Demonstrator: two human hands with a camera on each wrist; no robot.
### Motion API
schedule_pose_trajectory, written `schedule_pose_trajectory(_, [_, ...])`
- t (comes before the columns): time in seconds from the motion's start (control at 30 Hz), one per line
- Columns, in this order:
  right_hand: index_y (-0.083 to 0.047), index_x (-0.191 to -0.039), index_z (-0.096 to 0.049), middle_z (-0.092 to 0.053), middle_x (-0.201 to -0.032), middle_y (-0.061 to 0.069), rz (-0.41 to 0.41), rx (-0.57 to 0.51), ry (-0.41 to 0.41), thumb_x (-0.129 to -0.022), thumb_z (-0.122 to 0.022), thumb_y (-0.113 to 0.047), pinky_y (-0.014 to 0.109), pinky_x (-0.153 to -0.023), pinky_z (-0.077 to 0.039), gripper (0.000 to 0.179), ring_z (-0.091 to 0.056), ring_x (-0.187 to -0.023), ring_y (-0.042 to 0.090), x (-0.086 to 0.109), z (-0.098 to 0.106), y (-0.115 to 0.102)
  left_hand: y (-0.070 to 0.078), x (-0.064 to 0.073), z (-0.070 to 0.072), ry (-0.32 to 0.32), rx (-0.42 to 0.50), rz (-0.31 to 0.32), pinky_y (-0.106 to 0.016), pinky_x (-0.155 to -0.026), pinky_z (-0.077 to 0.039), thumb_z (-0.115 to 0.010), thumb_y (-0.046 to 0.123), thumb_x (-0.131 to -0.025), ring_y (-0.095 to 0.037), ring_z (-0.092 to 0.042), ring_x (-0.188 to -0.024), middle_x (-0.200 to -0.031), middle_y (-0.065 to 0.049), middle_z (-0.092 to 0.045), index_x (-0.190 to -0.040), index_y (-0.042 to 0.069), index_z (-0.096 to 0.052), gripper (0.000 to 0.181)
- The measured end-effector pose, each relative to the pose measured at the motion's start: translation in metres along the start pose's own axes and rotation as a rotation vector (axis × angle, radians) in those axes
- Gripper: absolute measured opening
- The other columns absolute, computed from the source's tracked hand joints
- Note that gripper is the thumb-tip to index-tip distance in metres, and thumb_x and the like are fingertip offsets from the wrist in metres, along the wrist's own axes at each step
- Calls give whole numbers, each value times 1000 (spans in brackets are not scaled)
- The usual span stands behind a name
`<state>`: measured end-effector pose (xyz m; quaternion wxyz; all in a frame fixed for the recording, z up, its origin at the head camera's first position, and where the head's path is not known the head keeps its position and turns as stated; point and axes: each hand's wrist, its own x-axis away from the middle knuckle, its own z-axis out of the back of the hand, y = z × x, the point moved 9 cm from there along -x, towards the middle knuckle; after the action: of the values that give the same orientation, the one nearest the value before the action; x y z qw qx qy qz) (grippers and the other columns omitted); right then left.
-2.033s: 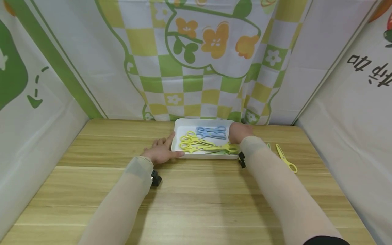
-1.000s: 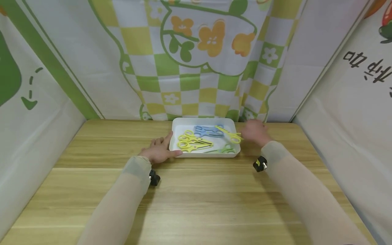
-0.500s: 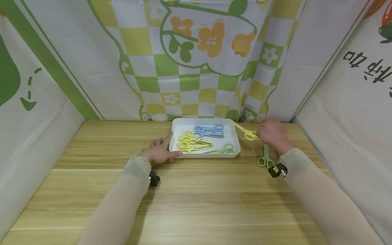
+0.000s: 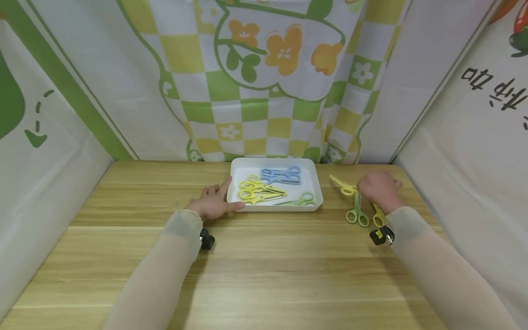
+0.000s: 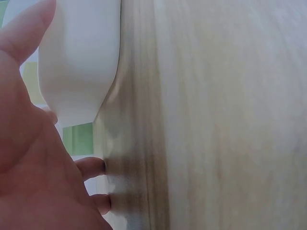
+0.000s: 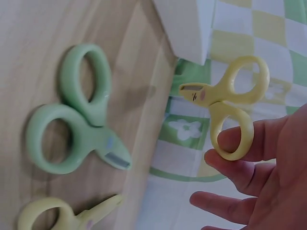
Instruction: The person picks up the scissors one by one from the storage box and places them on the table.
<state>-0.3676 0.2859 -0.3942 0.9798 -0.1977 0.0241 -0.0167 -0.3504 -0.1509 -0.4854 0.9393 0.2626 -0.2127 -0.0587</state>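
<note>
In the head view my left hand (image 4: 212, 202) rests at the near left corner of a white tray (image 4: 308, 182). Its thumb lies along the front wall and its fingers are spread fairly straight at the left side. My right hand (image 4: 380, 188) is right of the tray, over the table. It pinches one handle ring of yellow scissors (image 6: 218, 98) between thumb and finger, blades pointing toward the tray side. Beneath that hand lie green scissors (image 4: 357, 210) and another yellow pair (image 4: 378, 217), the latter partly hidden by the hand.
Inside the tray are yellow scissors (image 4: 257, 190), blue scissors (image 4: 280, 175) and green scissors (image 4: 305, 200). The wooden table (image 4: 264, 266) ends at a checked cloth (image 4: 255, 110) behind the tray. White printed panels (image 4: 466, 174) stand at the sides.
My right hand has lifted a pair of yellow scissors out of the tray and carried it right, over the scissors on the table. My left hand has stayed at the tray.
</note>
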Motion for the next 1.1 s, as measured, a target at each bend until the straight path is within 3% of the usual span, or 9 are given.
schedule_pose_trajectory(0.03, [-11,-63,-46,-52,-78,16,-61,118,-88,-78,-41,-10,53,-63,-34,16,-45,-79,36,2,-3,5,0,0,1,0,-1,-2,-79,-100,4,-53,80,-83,-47,9,-146,-163,-23,2,-159,34,11,110])
schedule_pose_trajectory(0.17, [-10,-67,-52,-56,-93,24,-73,160,-216,-81,-41,-10,64,-76,-34,18,-47,-97,47,3,-13,10,2,2,2,-3,-10,-6,-79,-100,3,-53,79,-84,-48,9,-145,-163,-23,1,-159,32,12,109])
schedule_pose_trajectory(0.33, [-11,-65,-53,-58,-84,18,-79,184,-236,-81,-49,-13,69,-79,-31,16,-50,-87,42,6,-22,8,2,2,3,-2,-24,-7,-80,-100,1,-51,80,-84,-48,8,-146,-163,-23,0,-159,32,12,110])
schedule_pose_trajectory(0.47, [-11,-66,-53,-59,-78,13,-94,162,-249,-80,-53,-23,84,-91,-15,19,-53,-79,35,7,-29,9,2,2,3,0,-22,-8,-80,-100,1,-51,80,-84,-47,8,-146,-163,-22,0,-159,32,12,109])
schedule_pose_trajectory(0.57, [-11,-65,-52,-58,-73,10,-89,162,-281,-77,-55,-23,85,-94,-8,17,-55,-75,32,9,-36,7,3,3,3,-1,-19,-9,-80,-100,2,-51,80,-84,-47,8,-146,-163,-22,1,-159,32,12,109])
schedule_pose_trajectory(0.97, [-12,-62,-54,-57,-70,8,-19,153,-336,-76,-62,-21,85,-93,-14,19,-54,-69,28,19,-49,-12,0,2,2,3,-25,-9,-80,-100,2,-52,80,-84,-47,8,-146,-163,-23,1,-160,32,11,109])
schedule_pose_trajectory(1.1, [-14,-59,-52,-56,-67,7,14,182,-356,-78,-58,-20,83,-92,-19,21,-53,-65,27,19,-49,-14,0,1,2,9,-22,-8,-79,-100,2,-52,80,-84,-47,8,-146,-163,-22,1,-160,33,11,109])
